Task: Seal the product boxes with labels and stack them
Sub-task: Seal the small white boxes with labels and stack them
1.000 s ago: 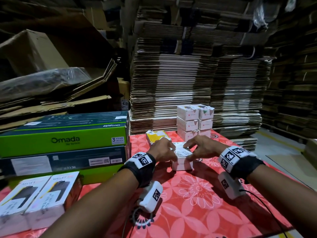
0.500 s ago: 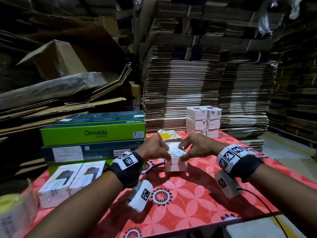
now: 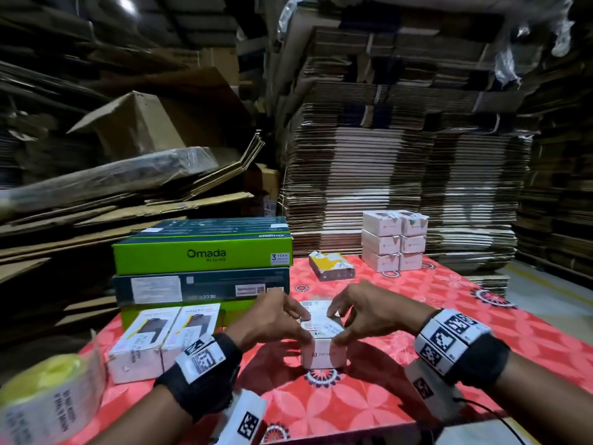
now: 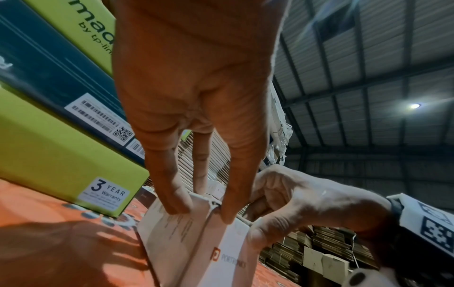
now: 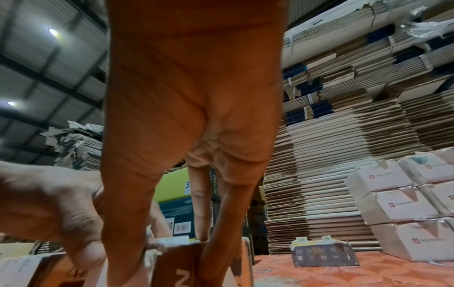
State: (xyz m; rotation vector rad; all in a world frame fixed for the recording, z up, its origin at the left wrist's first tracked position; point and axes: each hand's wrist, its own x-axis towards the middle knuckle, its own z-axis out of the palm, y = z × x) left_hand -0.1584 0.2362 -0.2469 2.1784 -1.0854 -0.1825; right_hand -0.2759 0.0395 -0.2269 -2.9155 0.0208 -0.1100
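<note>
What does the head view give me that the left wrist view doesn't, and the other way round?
Only the head view shows the whole layout: the finished stack of white boxes at the table's far end, the yellow box lying alone, the label roll at near left, and the labels on top of the box being sealed.

Only the left wrist view shows, close up, left fingers on the box's top edge and the logo on its side.

Both show the white box standing on the red tablecloth, the left hand and right hand holding it, and the green Omada box.
</note>
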